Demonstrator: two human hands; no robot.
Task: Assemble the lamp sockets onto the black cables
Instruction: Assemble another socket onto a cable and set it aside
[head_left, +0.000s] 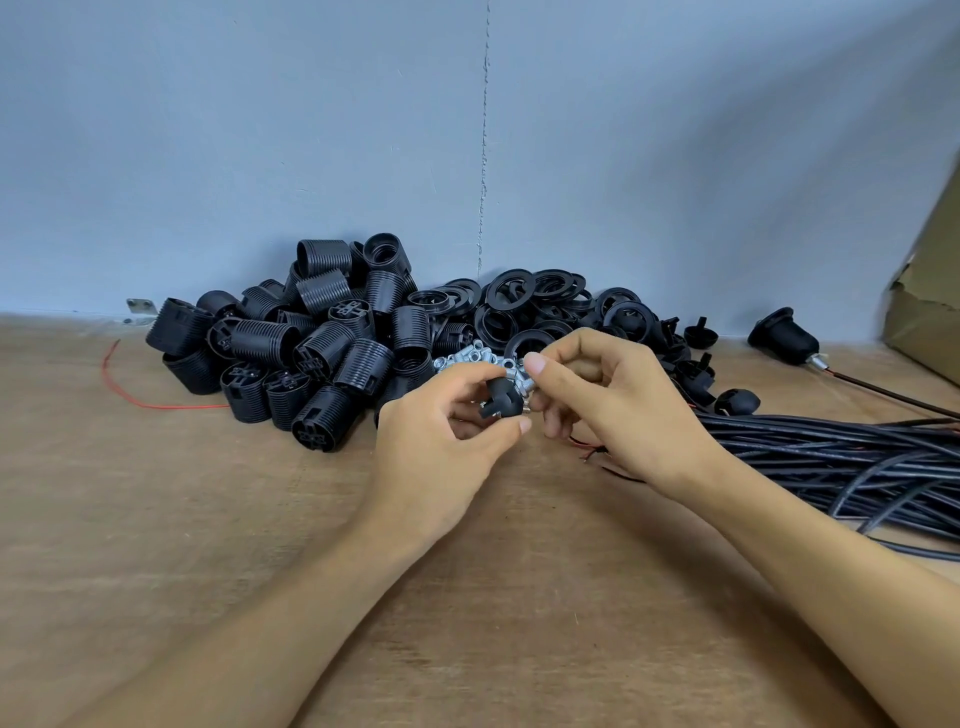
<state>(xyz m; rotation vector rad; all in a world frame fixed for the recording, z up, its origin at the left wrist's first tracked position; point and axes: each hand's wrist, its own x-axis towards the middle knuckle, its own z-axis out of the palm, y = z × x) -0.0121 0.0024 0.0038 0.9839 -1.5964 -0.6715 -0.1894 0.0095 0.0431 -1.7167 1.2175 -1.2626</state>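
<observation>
Fitting a socket cap over the table (249, 519).
The left hand (441, 431) has its grip around the black socket cap (500, 402); the right hand (597, 395) has a narrow grip at the cap's top, holding I cannot tell what. Steady the cap and align squarely. Black cables (831, 457) lie right, socket bodies (311, 353) far left.

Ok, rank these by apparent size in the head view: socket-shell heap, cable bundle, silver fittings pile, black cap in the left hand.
1. Tied: socket-shell heap and cable bundle; they look alike, and the bundle runs off frame, so no ranking between them.
2. silver fittings pile, partly hidden.
3. black cap.
</observation>
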